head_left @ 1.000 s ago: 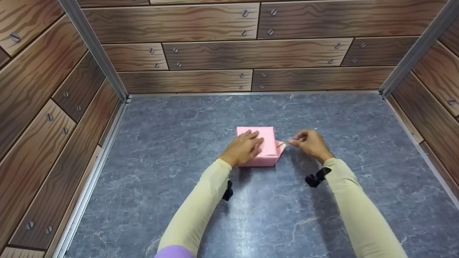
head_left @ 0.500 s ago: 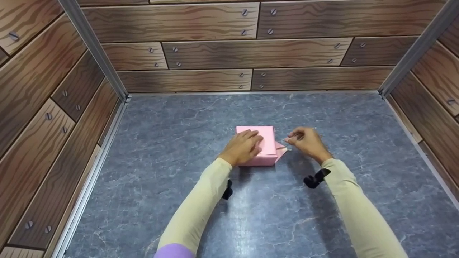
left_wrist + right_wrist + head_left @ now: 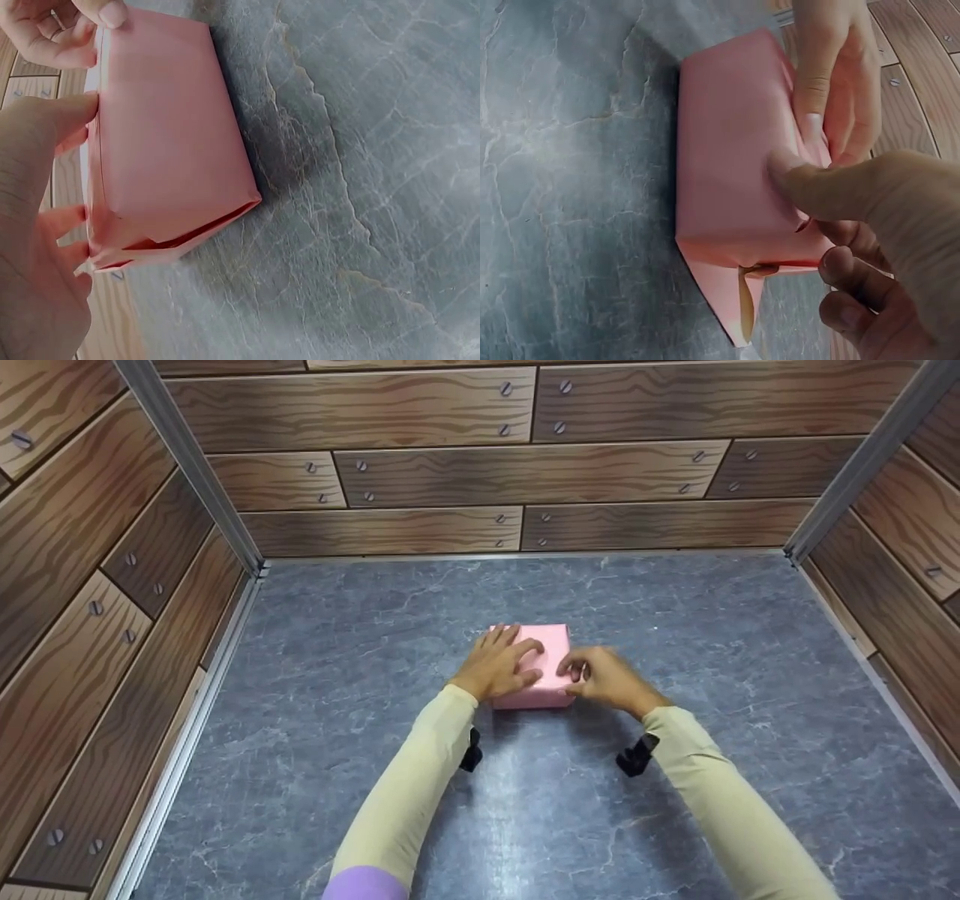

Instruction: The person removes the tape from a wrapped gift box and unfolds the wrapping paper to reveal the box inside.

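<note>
A box wrapped in pink paper (image 3: 551,641) lies on the grey marbled surface. My left hand (image 3: 491,664) rests over its top left part, fingers spread. At the right end is my right hand (image 3: 611,682), its thumb against the near top edge and its fingers bent around the corner, as the right wrist view shows. Below that hand, an unfastened triangular paper flap (image 3: 716,289) sticks out from the end, with a clear strip of tape (image 3: 748,349) at its tip. In the left wrist view, the opposite end's folds (image 3: 184,238) gape slightly.
Wood-patterned panels (image 3: 435,480) enclose the grey surface (image 3: 360,660) at the back and both sides, with metal rails (image 3: 187,472) in the corners. Black wrist mounts (image 3: 637,755) hang below both sleeves.
My right hand has moved left and toward me, from the flap's tip to the box's right corner. It now hides the flap in the head view. My left hand stays on top, its fingers shifted slightly.
</note>
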Action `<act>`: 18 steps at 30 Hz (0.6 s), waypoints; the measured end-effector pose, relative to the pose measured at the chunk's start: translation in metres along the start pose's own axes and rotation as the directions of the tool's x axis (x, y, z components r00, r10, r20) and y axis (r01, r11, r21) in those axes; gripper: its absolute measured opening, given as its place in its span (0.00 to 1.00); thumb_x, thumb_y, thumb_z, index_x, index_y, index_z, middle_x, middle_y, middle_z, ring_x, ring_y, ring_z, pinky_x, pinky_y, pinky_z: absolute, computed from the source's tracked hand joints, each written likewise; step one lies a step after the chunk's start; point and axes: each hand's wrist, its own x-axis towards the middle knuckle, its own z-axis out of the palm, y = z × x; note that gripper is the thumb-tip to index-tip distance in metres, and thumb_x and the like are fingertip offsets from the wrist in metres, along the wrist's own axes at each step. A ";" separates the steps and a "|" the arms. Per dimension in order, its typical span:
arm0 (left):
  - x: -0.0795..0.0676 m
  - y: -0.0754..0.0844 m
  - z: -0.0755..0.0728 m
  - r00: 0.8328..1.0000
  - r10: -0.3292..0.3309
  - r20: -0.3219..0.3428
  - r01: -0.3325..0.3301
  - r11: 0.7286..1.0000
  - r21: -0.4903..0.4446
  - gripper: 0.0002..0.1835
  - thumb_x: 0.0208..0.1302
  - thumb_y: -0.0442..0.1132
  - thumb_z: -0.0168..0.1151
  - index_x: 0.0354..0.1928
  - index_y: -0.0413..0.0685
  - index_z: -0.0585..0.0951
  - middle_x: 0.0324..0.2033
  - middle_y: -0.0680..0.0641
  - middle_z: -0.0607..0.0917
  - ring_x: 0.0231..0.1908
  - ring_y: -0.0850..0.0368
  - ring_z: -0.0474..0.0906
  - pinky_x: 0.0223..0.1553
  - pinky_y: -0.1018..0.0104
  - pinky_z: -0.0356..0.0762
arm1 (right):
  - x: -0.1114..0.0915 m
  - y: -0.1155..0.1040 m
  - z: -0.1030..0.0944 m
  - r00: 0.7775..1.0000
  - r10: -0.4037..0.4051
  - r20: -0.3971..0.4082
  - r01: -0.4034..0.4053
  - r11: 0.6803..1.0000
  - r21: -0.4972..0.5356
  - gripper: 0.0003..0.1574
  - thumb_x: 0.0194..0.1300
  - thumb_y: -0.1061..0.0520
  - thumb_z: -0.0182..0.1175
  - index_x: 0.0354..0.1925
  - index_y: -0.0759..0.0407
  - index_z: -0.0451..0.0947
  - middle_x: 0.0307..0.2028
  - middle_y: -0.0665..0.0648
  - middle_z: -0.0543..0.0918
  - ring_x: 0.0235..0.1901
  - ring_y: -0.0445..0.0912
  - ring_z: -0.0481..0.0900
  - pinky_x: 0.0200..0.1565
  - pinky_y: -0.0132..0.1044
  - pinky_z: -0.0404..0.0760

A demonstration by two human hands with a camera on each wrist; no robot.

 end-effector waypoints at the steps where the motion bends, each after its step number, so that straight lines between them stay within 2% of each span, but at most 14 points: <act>1: 0.000 0.000 0.000 1.000 0.002 -0.005 -0.002 1.000 0.009 0.25 0.73 0.58 0.54 0.67 0.63 0.73 0.75 0.37 0.61 0.75 0.34 0.52 0.75 0.41 0.47 | 0.000 0.000 0.001 1.000 -0.003 -0.003 0.003 1.000 -0.007 0.14 0.48 0.68 0.76 0.35 0.64 0.84 0.25 0.54 0.80 0.25 0.42 0.73 0.28 0.33 0.72; 6: -0.001 0.000 -0.001 0.999 -0.005 -0.034 0.007 0.999 0.045 0.25 0.72 0.60 0.54 0.65 0.63 0.73 0.72 0.37 0.65 0.74 0.34 0.54 0.75 0.42 0.49 | 0.000 0.000 0.003 1.000 0.002 -0.010 -0.003 1.000 -0.009 0.13 0.49 0.70 0.73 0.35 0.65 0.84 0.24 0.52 0.80 0.24 0.41 0.73 0.27 0.32 0.72; 12: -0.003 0.002 -0.001 0.998 -0.038 -0.058 0.043 0.996 0.082 0.26 0.71 0.65 0.53 0.65 0.65 0.74 0.68 0.37 0.68 0.71 0.42 0.60 0.74 0.43 0.52 | 0.000 -0.005 0.000 1.000 0.010 -0.013 -0.011 0.999 -0.048 0.12 0.51 0.70 0.70 0.37 0.67 0.84 0.24 0.53 0.81 0.25 0.42 0.75 0.29 0.35 0.75; 18: -0.006 0.006 0.000 0.993 -0.068 -0.091 0.076 0.994 0.084 0.23 0.72 0.62 0.51 0.64 0.65 0.75 0.67 0.36 0.70 0.66 0.37 0.66 0.68 0.42 0.60 | 0.000 -0.010 -0.001 0.999 0.041 -0.014 -0.042 0.994 -0.100 0.11 0.54 0.67 0.70 0.39 0.68 0.85 0.26 0.57 0.85 0.28 0.47 0.81 0.32 0.42 0.81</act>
